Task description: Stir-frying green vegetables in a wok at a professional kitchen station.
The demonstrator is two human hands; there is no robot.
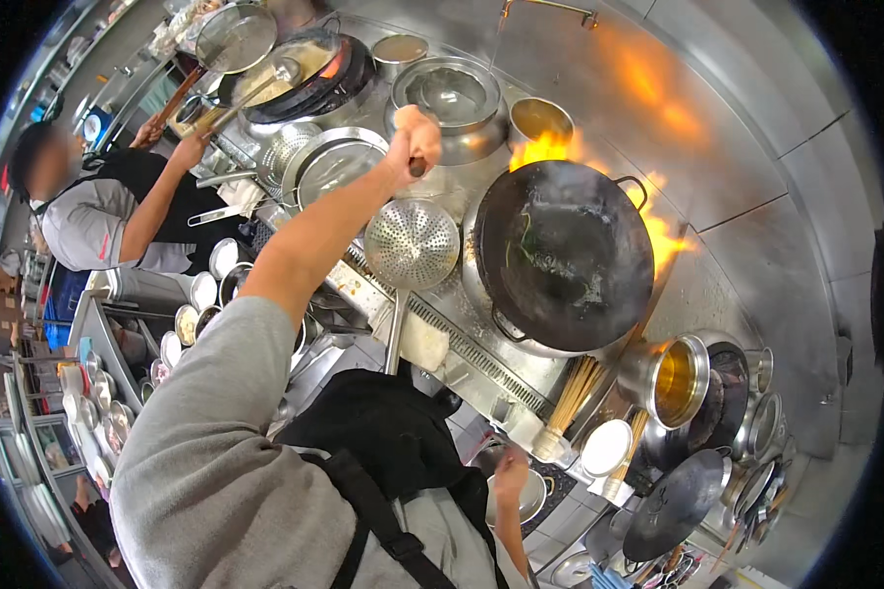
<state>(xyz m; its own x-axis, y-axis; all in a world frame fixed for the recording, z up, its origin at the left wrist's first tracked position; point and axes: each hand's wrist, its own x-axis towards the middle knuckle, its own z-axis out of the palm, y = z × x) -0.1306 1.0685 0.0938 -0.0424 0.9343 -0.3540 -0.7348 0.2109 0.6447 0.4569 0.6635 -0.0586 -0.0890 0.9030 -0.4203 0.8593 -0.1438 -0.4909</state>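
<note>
My left hand [414,143] is raised over the range and closed around a handle with a brown end [417,167]; the rest of that tool is hidden. Below it a perforated metal skimmer [412,244] lies across the counter edge. To the right, a black two-handled wok [566,294] sits on a burner with flames [663,235] around its far rim; it steams and holds a glossy film and a thin green strand. My right hand [510,475], blurred, is low beside a metal bowl [534,497]; whether it holds anything is unclear.
At left a co-worker [110,213] works a ladle at another wok [295,81]. Water-filled metal pots [449,96] stand behind. A pot of amber liquid [674,383], bamboo brushes [574,390], a white bowl [606,448] and a spare wok [674,504] are at right.
</note>
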